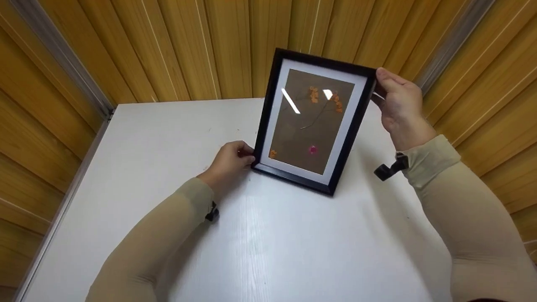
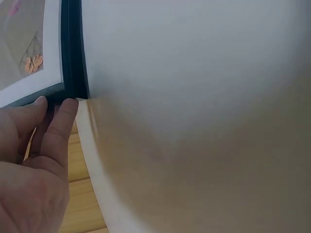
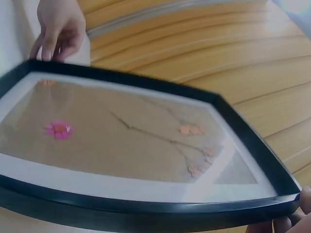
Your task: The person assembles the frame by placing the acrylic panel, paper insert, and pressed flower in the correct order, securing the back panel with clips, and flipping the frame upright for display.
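Observation:
A black picture frame [image 1: 306,184] with a white mat is held up at a tilt over the table, its glazed front toward the head camera. Behind the glass lie a dried stem with orange blossoms [image 1: 337,102], a pink flower [image 3: 59,129] and a small orange sprig [image 2: 34,63] in one corner, all on a brown backing. My left hand [image 1: 230,161] pinches the lower left corner between thumb and fingers. At the upper right corner my right hand [image 1: 400,100] grips the edge, thumb on the front, the other fingers partly hidden behind.
The white table [image 1: 138,167] spreads beneath both arms. Yellow wood-plank walls [image 1: 226,50] enclose its back and sides, with grey metal strips [image 1: 63,54] at the corners. Light reflections lie across the glass.

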Motion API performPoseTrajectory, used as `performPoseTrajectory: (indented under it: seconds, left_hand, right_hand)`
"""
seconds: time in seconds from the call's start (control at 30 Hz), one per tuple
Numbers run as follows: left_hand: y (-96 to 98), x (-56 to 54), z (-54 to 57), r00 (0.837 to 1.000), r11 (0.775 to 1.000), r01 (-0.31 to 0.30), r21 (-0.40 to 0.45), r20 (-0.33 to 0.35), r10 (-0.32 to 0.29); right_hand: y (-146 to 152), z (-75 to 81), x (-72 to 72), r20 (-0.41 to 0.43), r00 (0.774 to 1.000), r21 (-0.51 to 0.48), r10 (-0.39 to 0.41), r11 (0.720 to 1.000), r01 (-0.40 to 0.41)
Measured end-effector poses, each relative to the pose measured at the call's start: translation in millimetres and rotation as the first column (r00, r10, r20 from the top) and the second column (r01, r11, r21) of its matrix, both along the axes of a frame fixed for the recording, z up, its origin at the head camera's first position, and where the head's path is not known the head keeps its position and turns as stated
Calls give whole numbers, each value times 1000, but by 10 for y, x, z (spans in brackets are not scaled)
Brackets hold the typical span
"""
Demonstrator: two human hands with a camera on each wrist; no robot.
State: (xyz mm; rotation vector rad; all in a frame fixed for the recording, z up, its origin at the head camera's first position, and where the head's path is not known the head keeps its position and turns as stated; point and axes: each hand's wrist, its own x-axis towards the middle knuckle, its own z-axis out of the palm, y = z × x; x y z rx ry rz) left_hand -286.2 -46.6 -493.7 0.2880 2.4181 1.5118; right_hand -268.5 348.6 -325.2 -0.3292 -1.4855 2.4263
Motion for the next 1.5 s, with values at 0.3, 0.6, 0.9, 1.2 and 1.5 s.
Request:
performPoseTrajectory:
  seconds: [0.3, 0.6, 0.9, 1.2, 1.5]
  left_hand:
    - [290, 253, -78, 997, 987, 33, 155, 60, -42]
    - [491, 372, -113, 993, 982, 115, 147, 8, -118]
    - [509, 361, -58, 992, 989, 127, 83, -28, -125]
    - [442, 320, -9, 990, 988, 141, 66, -15, -140]
    - [298, 300, 130, 973, 974, 210, -84, -82, -216]
  right_hand:
    - [181, 96, -354, 64, 998, 129, -20, 992, 12]
    - [263, 93, -527, 94, 995, 175, -26, 985, 9]
    - [283, 120, -525, 113, 993, 212, -43, 977, 18]
    - [286, 153, -489, 107, 994, 242, 16, 969, -42]
    - [524, -19, -428, -47, 999, 570, -17, 821, 41]
